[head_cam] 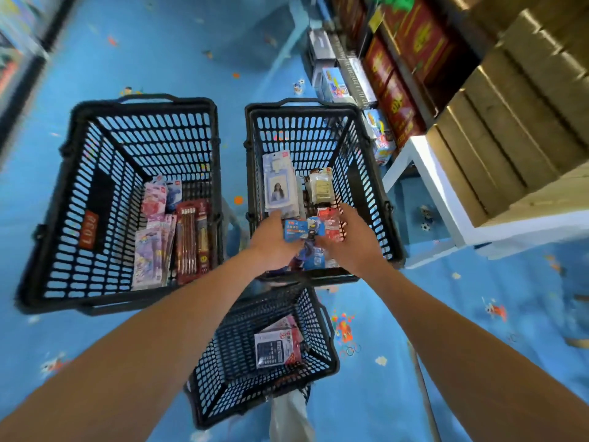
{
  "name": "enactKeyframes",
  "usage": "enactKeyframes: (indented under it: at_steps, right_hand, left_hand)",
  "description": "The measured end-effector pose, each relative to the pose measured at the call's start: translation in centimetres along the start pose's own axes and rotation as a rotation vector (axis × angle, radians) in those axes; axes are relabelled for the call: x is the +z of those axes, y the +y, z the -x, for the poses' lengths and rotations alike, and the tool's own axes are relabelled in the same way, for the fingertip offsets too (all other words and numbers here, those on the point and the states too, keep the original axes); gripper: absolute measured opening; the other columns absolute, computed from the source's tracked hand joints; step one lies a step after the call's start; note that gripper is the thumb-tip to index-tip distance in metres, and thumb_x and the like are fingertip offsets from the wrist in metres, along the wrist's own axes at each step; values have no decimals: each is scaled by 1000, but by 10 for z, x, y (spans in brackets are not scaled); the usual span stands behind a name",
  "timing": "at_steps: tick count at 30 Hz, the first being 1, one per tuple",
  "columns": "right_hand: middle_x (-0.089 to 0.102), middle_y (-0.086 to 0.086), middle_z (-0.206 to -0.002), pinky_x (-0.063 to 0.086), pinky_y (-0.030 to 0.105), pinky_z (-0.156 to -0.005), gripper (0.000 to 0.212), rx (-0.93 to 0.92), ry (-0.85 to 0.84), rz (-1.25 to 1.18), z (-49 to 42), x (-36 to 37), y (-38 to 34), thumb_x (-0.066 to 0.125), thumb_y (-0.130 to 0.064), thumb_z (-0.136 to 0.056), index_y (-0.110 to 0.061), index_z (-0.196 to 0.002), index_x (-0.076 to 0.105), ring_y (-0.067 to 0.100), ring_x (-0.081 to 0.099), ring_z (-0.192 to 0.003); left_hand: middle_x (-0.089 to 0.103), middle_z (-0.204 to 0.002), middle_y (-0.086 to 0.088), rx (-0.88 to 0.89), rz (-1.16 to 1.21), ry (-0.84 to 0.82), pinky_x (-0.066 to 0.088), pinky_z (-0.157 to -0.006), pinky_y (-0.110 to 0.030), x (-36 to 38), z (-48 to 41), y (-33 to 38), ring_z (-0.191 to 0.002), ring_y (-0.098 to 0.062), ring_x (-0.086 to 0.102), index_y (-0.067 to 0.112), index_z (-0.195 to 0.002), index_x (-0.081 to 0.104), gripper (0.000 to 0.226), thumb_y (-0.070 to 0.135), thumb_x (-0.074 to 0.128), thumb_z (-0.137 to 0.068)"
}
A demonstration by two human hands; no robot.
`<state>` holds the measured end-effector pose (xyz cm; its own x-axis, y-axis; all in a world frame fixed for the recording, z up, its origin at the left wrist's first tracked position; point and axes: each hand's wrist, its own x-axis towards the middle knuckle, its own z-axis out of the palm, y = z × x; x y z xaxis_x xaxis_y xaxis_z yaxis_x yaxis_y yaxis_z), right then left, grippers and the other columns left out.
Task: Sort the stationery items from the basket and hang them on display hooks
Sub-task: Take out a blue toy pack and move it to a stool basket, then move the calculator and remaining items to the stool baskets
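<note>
Both my hands reach into the black right basket (255, 173) on the floor. My left hand (271, 242) grips a blue carded stationery pack (302, 229) from its left side. My right hand (349, 244) holds the same bundle on its right, over red-and-white packs (333, 226). Further back in this basket lie a pale photo-frame pack (279, 183) and a beige pack (322, 186). The left basket (63, 199) contains pink packs (154, 199) and dark red pencil packs (192, 240). A near basket (322, 342) below my arms carries a calculator pack (271, 349).
The floor (446, 314) is blue with cartoon prints. Shelves at the right hold red boxes (398, 100), brown cartons (516, 129) and small boxed goods (334, 84). A white shelf base (427, 193) juts out near the right basket. My trouser leg (290, 416) shows at the bottom.
</note>
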<state>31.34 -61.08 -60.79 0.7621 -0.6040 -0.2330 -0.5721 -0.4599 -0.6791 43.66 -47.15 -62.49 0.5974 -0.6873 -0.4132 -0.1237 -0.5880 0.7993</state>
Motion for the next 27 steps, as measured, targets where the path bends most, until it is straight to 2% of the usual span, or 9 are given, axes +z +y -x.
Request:
enactKeyframes:
  at_steps: [3, 6, 10, 15, 19, 22, 24, 26, 27]
  right_hand:
    - [60, -3, -124, 42, 27, -92, 60, -120, 113, 42, 44, 0, -17, 80, -33, -87, -15, -137, 54, 15, 55, -111]
    - [54, -4, -101, 40, 29, -75, 35, -280, 192, 144, 89, 12, -26, 74, -31, -89, -14, -116, 60, 10, 46, -87]
    - [47, -8, -90, 32, 29, -66, 26, -304, 30, 233, 130, 48, -14, 74, -31, -88, -16, -102, 57, 14, 44, -79]
    - [52, -1, -102, 40, 34, -78, 36, -112, -237, 290, 149, 127, 43, 74, -34, -87, -15, -113, 58, 28, 57, -97]
    - [62, 18, -120, 41, 37, -93, 48, 36, -354, 317, 149, 209, 123, 73, -30, -87, -5, -126, 57, 35, 57, -115]
    - [65, 17, -122, 47, 39, -91, 58, 187, -414, 312, 142, 277, 192, 73, -34, -88, -10, -138, 55, 36, 62, -113]
    - [66, 18, -121, 51, 40, -88, 53, 306, -443, 292, 129, 320, 236, 73, -34, -86, -9, -131, 58, 37, 64, -112]
    - [66, 18, -122, 52, 37, -87, 58, 393, -482, 303, 111, 360, 278, 76, -37, -85, -7, -131, 57, 36, 64, -115]
    - [65, 18, -124, 51, 36, -87, 62, 407, -484, 306, 100, 378, 298, 77, -38, -84, -7, -134, 56, 35, 64, -116]
  left_hand:
    - [61, -103, -8, 65, 31, -21, 48, -74, -30, -17, 41, 0, -76, -13, 60, 9, -141, 44, 53, 2, 68, -94]
    - [66, -78, 0, 81, -10, -52, 56, -70, -31, -29, 81, -8, -76, -21, 71, 17, -109, 62, 18, 12, 72, -94]
    - [70, -63, 5, -3, -38, -279, 53, -57, -17, -24, 121, -49, -63, -11, 70, 13, -84, 70, 11, 9, 75, -93]
    - [68, -68, 1, -213, -114, -288, 52, -71, -30, 25, 124, -149, -68, -18, 63, 14, -76, 68, 16, 11, 76, -89]
    - [65, -86, -16, -406, -191, -263, 40, -67, -32, 90, 106, -249, -76, -23, 59, 8, -91, 66, 23, 22, 79, -80]
    - [62, -97, -5, -546, -215, -221, 51, -71, -33, 147, 86, -327, -76, -20, 60, 10, -119, 64, 47, 33, 81, -81]
    - [56, -97, -1, -630, -151, -204, 44, -64, -30, 182, 67, -374, -74, -14, 53, 9, -133, 55, 59, 34, 79, -85]
    - [58, -124, -4, -701, -100, -184, 41, -65, -23, 212, 44, -416, -95, -19, 59, 12, -149, 43, 74, 38, 77, -88]
    - [58, -130, -5, -715, -87, -159, 41, -59, -15, 225, 30, -435, -92, -19, 59, 13, -151, 42, 76, 39, 77, -89]
